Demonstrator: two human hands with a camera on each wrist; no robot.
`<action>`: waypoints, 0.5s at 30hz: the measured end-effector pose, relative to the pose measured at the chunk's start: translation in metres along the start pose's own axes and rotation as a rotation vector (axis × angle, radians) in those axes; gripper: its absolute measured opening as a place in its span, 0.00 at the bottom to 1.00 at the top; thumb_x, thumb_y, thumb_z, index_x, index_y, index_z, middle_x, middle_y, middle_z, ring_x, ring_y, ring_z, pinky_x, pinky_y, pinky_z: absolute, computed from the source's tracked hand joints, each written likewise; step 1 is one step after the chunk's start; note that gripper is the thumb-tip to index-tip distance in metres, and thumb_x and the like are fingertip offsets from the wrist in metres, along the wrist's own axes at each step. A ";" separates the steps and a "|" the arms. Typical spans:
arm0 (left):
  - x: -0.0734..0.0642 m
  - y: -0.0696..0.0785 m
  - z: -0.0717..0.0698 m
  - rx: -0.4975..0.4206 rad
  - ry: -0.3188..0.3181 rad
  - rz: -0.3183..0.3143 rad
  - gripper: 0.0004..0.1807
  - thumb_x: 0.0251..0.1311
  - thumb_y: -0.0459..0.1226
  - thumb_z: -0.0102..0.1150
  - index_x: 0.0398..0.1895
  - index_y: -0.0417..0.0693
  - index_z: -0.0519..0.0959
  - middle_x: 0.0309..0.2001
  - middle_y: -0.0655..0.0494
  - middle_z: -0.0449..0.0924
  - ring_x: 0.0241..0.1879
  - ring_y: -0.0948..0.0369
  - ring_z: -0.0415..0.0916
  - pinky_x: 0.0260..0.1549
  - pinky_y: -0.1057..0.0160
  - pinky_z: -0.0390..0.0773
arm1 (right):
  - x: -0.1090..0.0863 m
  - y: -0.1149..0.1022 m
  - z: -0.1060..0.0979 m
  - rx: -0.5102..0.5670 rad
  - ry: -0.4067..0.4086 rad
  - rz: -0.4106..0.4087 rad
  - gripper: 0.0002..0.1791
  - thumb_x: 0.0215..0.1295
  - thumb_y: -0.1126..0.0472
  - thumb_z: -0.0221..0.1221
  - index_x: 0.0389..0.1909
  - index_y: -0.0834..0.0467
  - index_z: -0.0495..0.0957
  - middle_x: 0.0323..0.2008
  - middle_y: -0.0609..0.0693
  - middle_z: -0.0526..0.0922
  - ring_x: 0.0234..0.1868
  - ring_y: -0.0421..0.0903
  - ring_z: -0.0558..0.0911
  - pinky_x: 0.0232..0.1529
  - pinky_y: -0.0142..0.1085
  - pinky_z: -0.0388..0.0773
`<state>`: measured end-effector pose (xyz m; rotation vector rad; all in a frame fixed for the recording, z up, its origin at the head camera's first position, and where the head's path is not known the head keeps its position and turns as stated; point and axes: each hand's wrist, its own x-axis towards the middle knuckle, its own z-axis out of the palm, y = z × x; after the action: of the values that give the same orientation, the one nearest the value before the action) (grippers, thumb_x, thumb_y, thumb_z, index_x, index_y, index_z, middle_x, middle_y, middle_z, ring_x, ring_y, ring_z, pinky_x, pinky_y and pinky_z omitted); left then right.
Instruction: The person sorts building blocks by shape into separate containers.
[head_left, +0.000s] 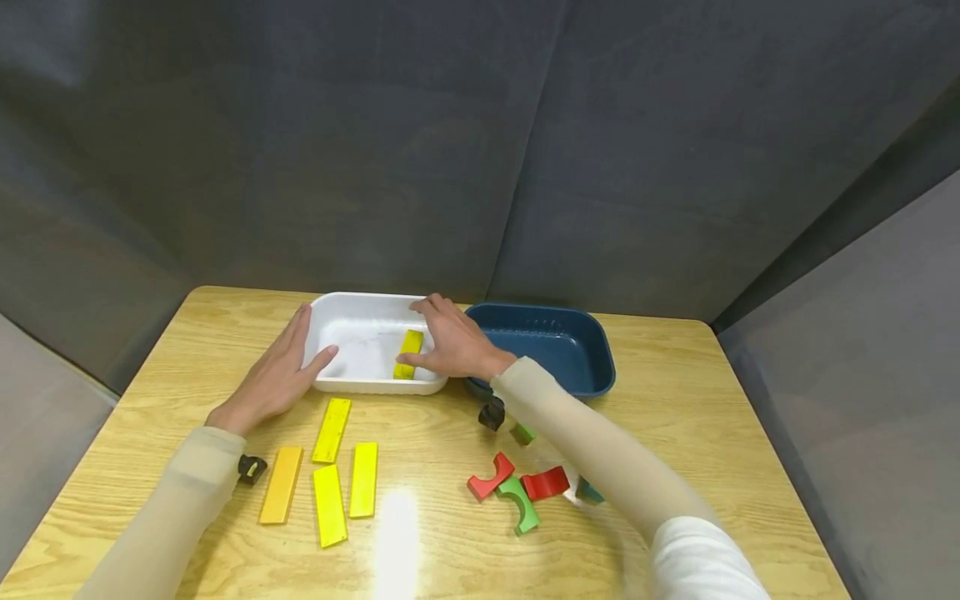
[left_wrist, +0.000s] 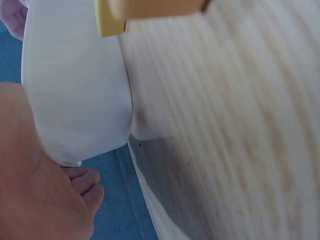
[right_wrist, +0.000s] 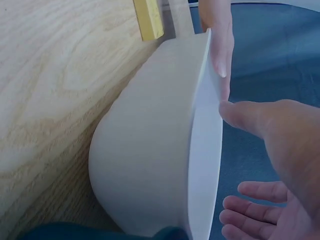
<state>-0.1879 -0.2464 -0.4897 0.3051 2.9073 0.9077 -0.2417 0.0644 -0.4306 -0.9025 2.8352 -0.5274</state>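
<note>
A white plastic basin (head_left: 360,386) stands at the back of the table, with one yellow block (head_left: 411,342) lying inside near its right end. My left hand (head_left: 279,371) rests along the basin's left end, thumb spread over the front rim. In the left wrist view its fingers (left_wrist: 86,186) show past the basin's far edge. Over the right end hovers my right hand (head_left: 461,340), its thumb appearing across the yellow block from above. The right wrist view shows the right thumb (right_wrist: 250,116) and fingers (right_wrist: 255,210) spread apart, with nothing held between them.
A dark blue basin (head_left: 606,354) stands right of the white one. Several yellow blocks (head_left: 364,479) and an orange-yellow block (head_left: 282,485) lie at front left. Red (head_left: 546,483) and green (head_left: 522,504) curved blocks lie front right, partly beneath my right forearm. A dark curtain backs the table.
</note>
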 end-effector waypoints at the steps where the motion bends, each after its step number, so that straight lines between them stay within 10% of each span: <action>1: 0.000 0.000 0.000 0.000 0.000 -0.002 0.53 0.80 0.66 0.39 0.87 0.49 0.25 0.88 0.51 0.22 0.86 0.41 0.32 0.81 0.35 0.43 | -0.002 -0.001 0.000 0.002 0.007 -0.006 0.50 0.66 0.35 0.71 0.80 0.57 0.66 0.69 0.55 0.72 0.64 0.51 0.74 0.65 0.46 0.79; 15: 0.002 0.000 0.001 -0.022 0.014 0.000 0.53 0.80 0.66 0.40 0.88 0.47 0.28 0.88 0.49 0.23 0.86 0.39 0.33 0.81 0.34 0.43 | -0.034 -0.019 -0.006 0.051 0.098 -0.109 0.41 0.68 0.41 0.71 0.75 0.58 0.71 0.72 0.52 0.74 0.69 0.49 0.75 0.69 0.44 0.78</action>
<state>-0.1895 -0.2455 -0.4907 0.2976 2.9081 0.9449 -0.2047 0.0715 -0.4181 -1.0549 2.8558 -0.6717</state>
